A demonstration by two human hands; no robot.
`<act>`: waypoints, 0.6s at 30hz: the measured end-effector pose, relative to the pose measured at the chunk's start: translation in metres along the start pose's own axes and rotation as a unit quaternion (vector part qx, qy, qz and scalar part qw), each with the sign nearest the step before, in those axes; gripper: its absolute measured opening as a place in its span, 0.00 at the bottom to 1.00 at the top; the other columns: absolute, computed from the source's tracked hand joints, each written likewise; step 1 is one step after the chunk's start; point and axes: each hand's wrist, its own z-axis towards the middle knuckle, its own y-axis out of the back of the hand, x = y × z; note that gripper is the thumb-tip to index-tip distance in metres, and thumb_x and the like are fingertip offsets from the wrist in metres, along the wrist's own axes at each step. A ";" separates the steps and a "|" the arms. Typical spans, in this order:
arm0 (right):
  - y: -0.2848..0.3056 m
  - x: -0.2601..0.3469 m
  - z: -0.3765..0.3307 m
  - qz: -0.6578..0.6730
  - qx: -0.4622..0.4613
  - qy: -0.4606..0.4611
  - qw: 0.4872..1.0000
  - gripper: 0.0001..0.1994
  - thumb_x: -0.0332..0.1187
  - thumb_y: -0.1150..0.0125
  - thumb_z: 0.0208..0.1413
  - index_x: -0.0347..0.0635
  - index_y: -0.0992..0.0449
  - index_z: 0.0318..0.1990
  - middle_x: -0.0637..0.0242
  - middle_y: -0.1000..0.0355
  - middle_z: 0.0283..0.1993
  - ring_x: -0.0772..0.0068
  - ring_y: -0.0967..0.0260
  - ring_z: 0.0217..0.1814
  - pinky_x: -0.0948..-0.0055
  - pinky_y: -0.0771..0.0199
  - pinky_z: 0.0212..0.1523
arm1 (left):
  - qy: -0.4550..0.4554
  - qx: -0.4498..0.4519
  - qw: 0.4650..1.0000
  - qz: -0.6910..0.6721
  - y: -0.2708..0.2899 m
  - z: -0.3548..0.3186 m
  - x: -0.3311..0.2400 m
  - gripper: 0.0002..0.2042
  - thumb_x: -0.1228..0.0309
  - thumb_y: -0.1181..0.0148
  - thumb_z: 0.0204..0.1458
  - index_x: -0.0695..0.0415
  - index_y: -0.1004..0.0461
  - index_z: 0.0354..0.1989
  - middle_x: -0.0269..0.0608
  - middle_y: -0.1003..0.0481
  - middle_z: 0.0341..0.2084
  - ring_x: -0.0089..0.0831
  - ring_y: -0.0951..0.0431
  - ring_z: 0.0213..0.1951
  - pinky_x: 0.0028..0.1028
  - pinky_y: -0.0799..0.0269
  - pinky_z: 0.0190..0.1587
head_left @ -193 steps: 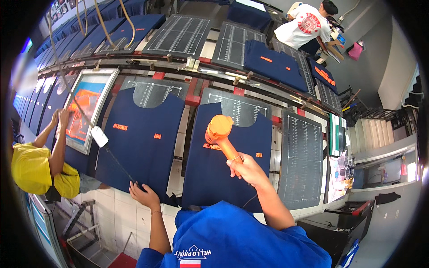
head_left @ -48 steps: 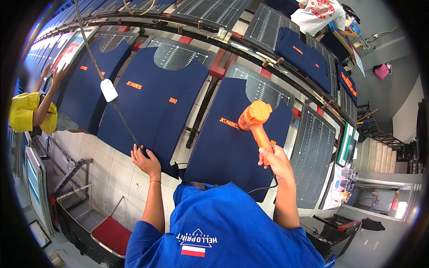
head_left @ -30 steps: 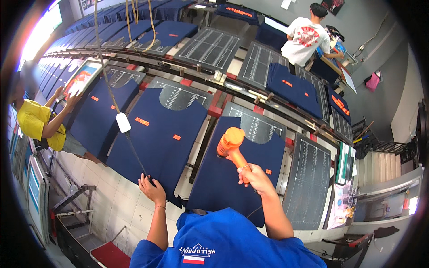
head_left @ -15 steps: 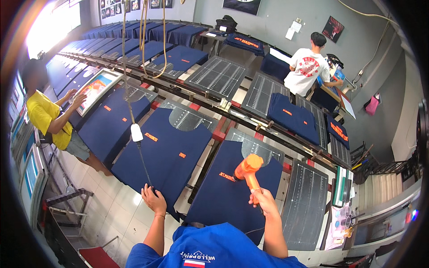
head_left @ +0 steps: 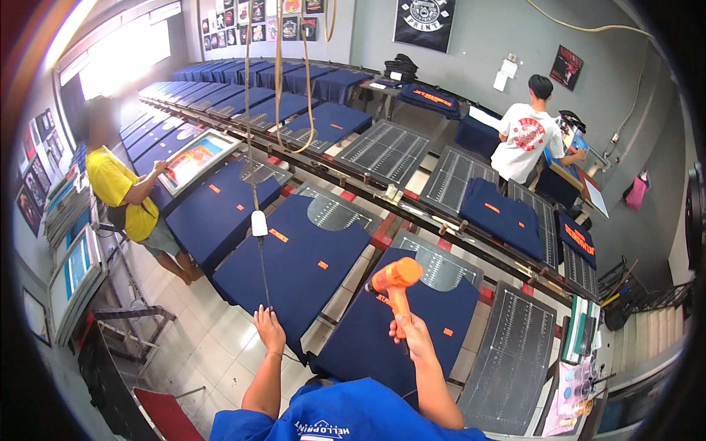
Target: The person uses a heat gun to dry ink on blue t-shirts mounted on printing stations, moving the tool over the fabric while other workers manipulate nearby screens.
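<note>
My right hand [head_left: 415, 338] is wrapped round the handle of an orange heat gun [head_left: 398, 278]. Its nozzle points left, over a navy T-shirt [head_left: 423, 323] with small orange prints, laid on a dark board. My left hand [head_left: 270, 332] has its fingers stretched out by the near edge of another navy T-shirt [head_left: 294, 250]. A thin black cord [head_left: 263, 272] hangs from a white socket [head_left: 259, 223] and reaches down to the fingertips; whether they touch it is hard to tell.
A person in yellow [head_left: 118, 180] handles a framed printing screen [head_left: 198, 158] at left. Another person in white [head_left: 526, 140] works at the back right. A bare board [head_left: 507, 353] lies to my right, beside a cart with cups [head_left: 581, 382]. A red chair [head_left: 165, 413] stands lower left.
My view has swung left, so the scene sits further right. The heat gun has tilted further left over the shirt. The person in yellow has both hands lower, at the screen frame.
</note>
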 end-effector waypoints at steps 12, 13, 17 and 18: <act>-0.012 -0.019 -0.089 0.219 0.039 -0.044 0.974 0.19 0.32 0.40 0.60 0.37 0.38 0.55 0.59 0.27 0.37 0.70 0.26 0.37 0.74 0.26 0.30 | 0.065 0.050 0.996 0.037 0.067 0.008 0.063 0.15 0.68 0.55 0.64 0.62 0.25 0.50 0.58 0.31 0.56 0.52 0.34 0.59 0.42 0.42 0.62; -0.019 -0.019 -0.087 0.217 0.047 -0.045 0.974 0.19 0.32 0.40 0.60 0.37 0.38 0.55 0.60 0.27 0.37 0.70 0.26 0.37 0.74 0.26 0.31 | 0.058 0.046 0.996 0.048 0.071 0.016 0.069 0.15 0.68 0.55 0.64 0.62 0.25 0.50 0.59 0.31 0.56 0.53 0.34 0.59 0.42 0.42 0.62; -0.048 -0.015 -0.077 0.200 0.095 -0.041 0.974 0.20 0.34 0.40 0.61 0.37 0.39 0.56 0.60 0.27 0.37 0.71 0.26 0.37 0.75 0.27 0.32 | 0.052 0.039 0.995 0.078 0.082 0.051 0.094 0.14 0.68 0.55 0.64 0.62 0.24 0.48 0.60 0.30 0.55 0.53 0.34 0.60 0.44 0.42 0.62; -0.058 -0.011 -0.074 0.186 0.103 -0.041 0.976 0.22 0.36 0.39 0.60 0.37 0.39 0.56 0.61 0.27 0.37 0.72 0.26 0.37 0.76 0.27 0.32 | 0.052 0.036 0.995 0.083 0.081 0.062 0.101 0.14 0.68 0.55 0.64 0.62 0.24 0.48 0.60 0.30 0.55 0.53 0.34 0.59 0.44 0.42 0.62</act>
